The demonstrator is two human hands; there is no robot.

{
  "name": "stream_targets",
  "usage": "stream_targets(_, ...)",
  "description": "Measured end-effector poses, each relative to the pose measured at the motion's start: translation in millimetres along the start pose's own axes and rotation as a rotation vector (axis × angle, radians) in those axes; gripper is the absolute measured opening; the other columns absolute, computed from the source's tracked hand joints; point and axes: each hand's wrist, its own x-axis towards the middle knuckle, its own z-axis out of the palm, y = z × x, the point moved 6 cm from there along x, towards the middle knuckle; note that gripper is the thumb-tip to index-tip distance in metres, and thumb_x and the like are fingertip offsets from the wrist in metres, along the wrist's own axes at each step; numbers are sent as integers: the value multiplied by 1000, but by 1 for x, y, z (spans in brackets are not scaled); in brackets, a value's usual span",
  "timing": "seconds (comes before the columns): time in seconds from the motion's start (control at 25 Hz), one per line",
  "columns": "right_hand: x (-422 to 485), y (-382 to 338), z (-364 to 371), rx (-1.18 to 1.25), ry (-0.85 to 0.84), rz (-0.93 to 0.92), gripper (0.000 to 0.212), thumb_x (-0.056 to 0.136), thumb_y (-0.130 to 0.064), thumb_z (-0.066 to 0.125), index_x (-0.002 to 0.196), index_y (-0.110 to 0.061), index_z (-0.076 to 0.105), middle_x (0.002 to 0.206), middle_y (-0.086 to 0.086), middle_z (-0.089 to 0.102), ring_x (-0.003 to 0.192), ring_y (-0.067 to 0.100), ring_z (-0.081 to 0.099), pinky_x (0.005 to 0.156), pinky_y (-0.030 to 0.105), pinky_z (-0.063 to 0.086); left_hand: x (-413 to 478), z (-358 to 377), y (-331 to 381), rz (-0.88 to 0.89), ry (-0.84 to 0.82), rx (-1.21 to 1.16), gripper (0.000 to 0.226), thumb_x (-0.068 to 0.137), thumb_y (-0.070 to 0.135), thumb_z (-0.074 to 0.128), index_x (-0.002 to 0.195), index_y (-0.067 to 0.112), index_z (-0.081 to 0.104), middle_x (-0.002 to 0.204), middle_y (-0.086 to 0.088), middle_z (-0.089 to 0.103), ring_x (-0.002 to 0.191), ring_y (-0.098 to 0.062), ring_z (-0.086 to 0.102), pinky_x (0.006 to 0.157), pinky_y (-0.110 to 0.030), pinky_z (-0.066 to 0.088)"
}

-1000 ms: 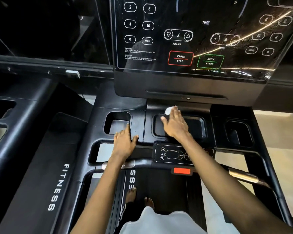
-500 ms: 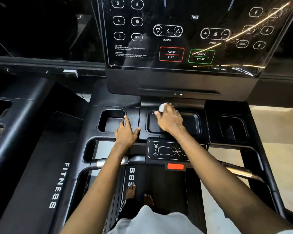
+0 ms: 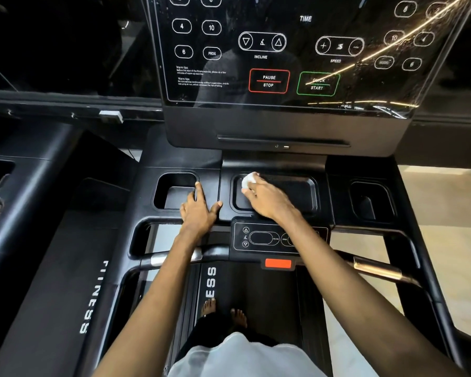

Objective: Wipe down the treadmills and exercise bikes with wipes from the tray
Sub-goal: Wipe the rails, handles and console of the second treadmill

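I stand on a black treadmill [image 3: 180,156] facing its glossy console screen [image 3: 283,50]. My right hand [image 3: 267,198] presses a small balled white wipe [image 3: 248,181] into the far left corner of the shallow centre tray [image 3: 305,191]; most of the wipe is hidden under my fingers. My left hand [image 3: 200,210] lies flat, fingers spread, on the deck between the left cup holder [image 3: 174,190] and the centre tray. It holds nothing.
A small control panel [image 3: 259,238] and a red safety key [image 3: 278,263] sit below the tray. A second cup holder [image 3: 370,198] is at right. Handlebars [image 3: 378,269] cross in front. Another treadmill [image 3: 38,213] stands at left. Pale floor shows at right.
My right hand has slid the wipe leftward, from the tray's back edge into its left corner. My left hand has stayed flat in place. My view has dropped slightly.
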Motion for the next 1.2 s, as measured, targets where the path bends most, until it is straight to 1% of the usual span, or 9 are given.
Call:
stream_targets(0.12, -4, -2, -8, -58, 155, -8, 29, 98, -31, 56, 117, -17, 72, 137, 5, 60, 117, 30, 63, 96, 39, 51, -1, -1, 0, 5, 0, 1, 87, 100, 55, 48, 162, 15, 2, 157, -24, 26, 142, -46, 29, 119, -52, 14)
stream_targets(0.24, -12, 36, -26, -91, 270, 250, 23, 94, -26, 58, 109, -16, 74, 112, 11, 72, 103, 32, 69, 82, 36, 54, -2, -2, 0, 24, 2, -7, 87, 100, 56, 47, 162, 14, 2, 157, -23, 28, 141, -45, 30, 119, -52, 14)
stream_targets(0.36, -18, 54, -42, -99, 304, 388, 26, 98, -23, 52, 109, -13, 73, 110, 17, 72, 103, 35, 69, 82, 37, 54, -3, -2, -2, 48, 8, -14, 88, 100, 57, 47, 162, 14, 1, 156, -23, 28, 140, -45, 31, 119, -51, 15)
stream_targets(0.56, -4, -30, -20, -85, 177, 233, 20, 96, -25, 56, 105, -19, 73, 108, 17, 72, 106, 36, 67, 83, 36, 53, -1, -2, -9, 91, -27, -41, 92, 97, 60, 50, 162, 18, 0, 159, -21, 26, 140, -45, 31, 118, -49, 16)
stream_targets(0.72, 6, -55, -10, -31, 151, 201, 15, 86, -27, 72, 91, -12, 76, 94, 18, 74, 95, 37, 69, 77, 35, 53, 3, -1, -14, 96, -63, -47, 97, 94, 63, 53, 162, 20, -2, 162, -22, 22, 144, -43, 28, 118, -48, 14)
stream_targets(0.84, -15, -22, -17, 45, 161, 292, 12, 85, -21, 73, 81, -11, 79, 87, 13, 76, 87, 28, 71, 70, 28, 51, 1, -1, -14, 112, -58, -65, 98, 94, 63, 54, 162, 20, -1, 162, -22, 22, 144, -42, 26, 118, -48, 12)
stream_targets(0.96, -42, 8, -23, 141, 128, 377, 7, 82, -21, 80, 78, -16, 80, 85, 0, 76, 81, 11, 68, 72, 16, 42, 0, 0, -16, 115, -58, -75, 98, 94, 62, 54, 162, 19, -2, 162, -23, 22, 144, -41, 26, 119, -48, 12)
stream_targets(1.12, -38, -20, -15, 217, 23, 265, 6, 77, -20, 86, 80, -19, 80, 77, -10, 71, 75, 0, 65, 66, 12, 43, 3, 0, -11, 84, -94, -77, 100, 95, 59, 55, 161, 18, -8, 163, -24, 18, 148, -40, 21, 120, -49, 9)
stream_targets(1.2, -34, -31, -8, 221, -42, 224, 7, 78, -21, 85, 80, -18, 80, 76, -14, 70, 78, -1, 66, 72, 16, 48, 4, 0, -10, 71, -119, -72, 101, 96, 57, 55, 161, 18, -11, 164, -24, 17, 149, -39, 19, 120, -49, 7)
